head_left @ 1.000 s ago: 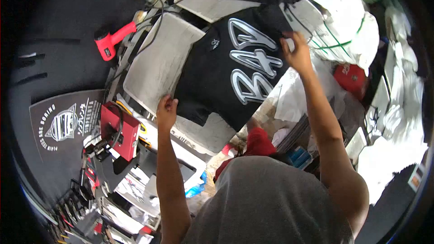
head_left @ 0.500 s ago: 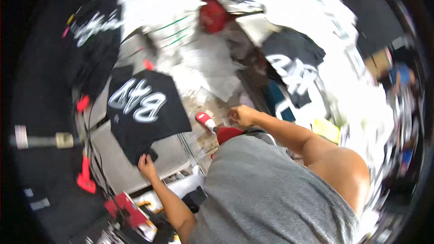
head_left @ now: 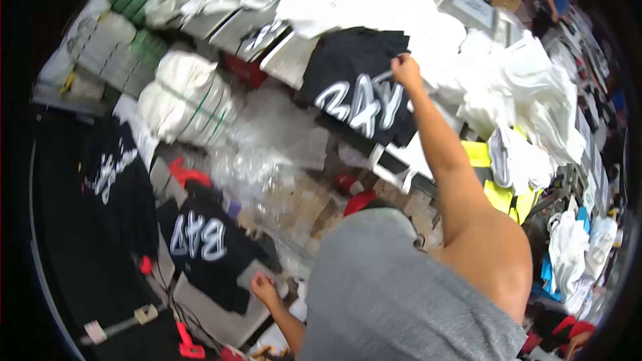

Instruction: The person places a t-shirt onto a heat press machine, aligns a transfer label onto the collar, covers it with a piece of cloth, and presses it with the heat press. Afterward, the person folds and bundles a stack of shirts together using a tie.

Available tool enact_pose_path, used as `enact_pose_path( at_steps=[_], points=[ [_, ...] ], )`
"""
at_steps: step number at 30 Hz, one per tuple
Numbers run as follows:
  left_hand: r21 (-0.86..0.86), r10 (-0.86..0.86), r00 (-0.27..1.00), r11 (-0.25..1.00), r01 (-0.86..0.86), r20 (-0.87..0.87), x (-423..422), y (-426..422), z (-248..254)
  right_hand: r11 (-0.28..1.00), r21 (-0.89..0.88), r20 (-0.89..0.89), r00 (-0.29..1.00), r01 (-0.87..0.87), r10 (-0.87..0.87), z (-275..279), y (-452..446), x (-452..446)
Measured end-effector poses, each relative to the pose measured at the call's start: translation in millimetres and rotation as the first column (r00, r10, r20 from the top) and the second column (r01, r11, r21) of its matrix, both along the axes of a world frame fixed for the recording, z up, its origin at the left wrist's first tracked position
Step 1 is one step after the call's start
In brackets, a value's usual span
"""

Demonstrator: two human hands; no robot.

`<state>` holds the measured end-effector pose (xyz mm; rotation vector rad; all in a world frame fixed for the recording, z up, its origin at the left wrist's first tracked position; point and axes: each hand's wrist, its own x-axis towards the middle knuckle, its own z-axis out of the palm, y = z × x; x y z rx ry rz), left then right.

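Note:
My right hand (head_left: 406,72) reaches out to a black T-shirt (head_left: 351,57) with big white lettering, which lies on the pile to the upper right. Its fingers are closed on the shirt's far right edge. Low in the view, my left hand (head_left: 263,286) hovers beside a second black T-shirt (head_left: 227,254) with similar lettering, spread on a grey board (head_left: 217,311). The fingers of that hand look loosely apart, with nothing seen in them. Some blur softens both hands.
White garments (head_left: 528,87) are heaped at the right, with a yellow vest (head_left: 498,194) below. A tied white bundle (head_left: 184,97) stands upper left. Clear plastic (head_left: 267,140) covers part of the floor. Another black shirt (head_left: 117,187) and a red-handled tool (head_left: 189,344) are at left.
My right hand has moved from near my body out to the black T-shirt at the upper right. My left hand has let go of the other shirt's edge. The view has turned rightward.

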<state>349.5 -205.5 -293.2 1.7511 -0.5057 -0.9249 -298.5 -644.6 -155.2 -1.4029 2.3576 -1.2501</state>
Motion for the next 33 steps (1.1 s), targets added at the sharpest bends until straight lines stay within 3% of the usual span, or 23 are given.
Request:
enact_pose_path(
  at_steps=[1,3,4,6,7,8,9,10,11,12,13,15,16,17,19,22,24,25,27,28,29,31,33],
  points=[
    [0.018,-0.045,0.998,0.999,0.046,-0.044,-11,-6,-9,0.988,0.106,-0.019,0.993,0.115,-0.114,-29,-34,-21],
    [0.111,-0.039,0.992,0.992,0.053,-0.118,-31,-17,-19,0.919,0.38,-0.021,0.994,0.104,-0.104,-26,-46,-30],
    [0.182,-0.141,0.989,0.972,0.145,-0.032,-42,-21,-16,0.874,0.462,-0.05,0.989,0.149,-0.142,3,-33,-14],
    [0.251,-0.254,0.965,0.94,0.232,0.058,-43,-37,-15,0.93,0.357,-0.042,0.996,0.086,-0.076,1,-31,-2],
    [0.201,-0.362,0.921,0.922,0.331,0.144,-43,-45,-19,0.99,0.118,-0.188,0.981,0.07,-0.047,-7,-22,19],
    [0.159,-0.451,0.862,0.892,0.424,0.232,-45,-48,-23,0.996,0.056,-0.165,0.983,-0.075,0.083,-10,-7,45],
    [0.083,-0.46,0.86,0.888,0.453,0.222,-74,-64,17,0.876,0.295,-0.138,0.89,-0.381,0.434,-8,27,79],
    [0.006,-0.471,0.857,0.877,0.481,0.21,-103,-81,60,0.849,0.216,0.347,0.851,-0.482,0.394,-119,45,125],
    [-0.07,-0.486,0.852,0.859,0.507,0.196,-133,-98,103,0.48,0.44,0.365,0.64,-0.759,0.676,-73,115,166],
    [-0.16,-0.538,0.791,0.788,0.594,0.29,-157,-107,125,-0.199,0.103,0.381,-0.146,-0.975,0.913,-88,162,200],
    [-0.229,-0.555,0.735,0.715,0.661,0.39,-177,-109,145,-0.23,0.105,0.384,-0.173,-0.968,0.907,-68,177,207],
    [-0.143,-0.649,0.514,0.535,0.832,0.56,-205,-112,188,-0.42,0.135,0.514,-0.299,-0.898,0.804,17,225,238],
    [-0.146,-0.64,0.572,0.592,0.793,0.513,-215,-109,193,-0.261,0.04,0.463,-0.213,-0.965,0.86,45,226,232],
    [-0.143,-0.626,0.626,0.645,0.751,0.465,-217,-100,188,-0.167,0.229,0.545,-0.016,-0.959,0.838,74,220,232],
    [-0.01,-0.597,0.57,0.686,0.728,0.564,-204,-87,161,-0.083,0.327,0.456,0.08,-0.942,0.886,105,204,228],
    [-0.029,-0.534,0.669,0.771,0.637,0.517,-187,-68,153,-0.21,0.434,0.406,-0.018,-0.876,0.914,108,181,230],
    [0.027,-0.494,0.762,0.846,0.533,0.419,-179,-51,164,-0.434,0.375,0.467,-0.237,-0.819,0.852,103,160,231],
    [0.025,-0.437,0.772,0.876,0.481,0.462,-174,-43,170,-0.496,0.452,0.387,-0.338,-0.741,0.858,88,147,234],
    [-0.012,-0.358,0.873,0.923,0.384,0.332,-177,-28,200,-0.548,0.394,0.184,-0.521,-0.738,0.834,79,121,252],
    [-0.114,-0.268,0.877,0.935,0.337,0.398,-184,-20,202,-0.444,0.4,0.325,-0.328,-0.802,0.887,91,122,269],
    [-0.201,-0.163,0.87,0.938,0.283,0.466,-191,-13,203,-0.419,0.397,0.261,-0.337,-0.817,0.905,76,110,282],
    [-0.214,-0.078,0.943,0.965,0.154,0.325,-215,5,198,-0.536,0.277,0.444,-0.388,-0.798,0.808,60,88,316],
    [-0.107,-0.008,0.963,0.994,0.038,0.271,-231,23,188,-0.602,0.174,0.477,-0.468,-0.78,0.744,34,74,351]
  ],
)
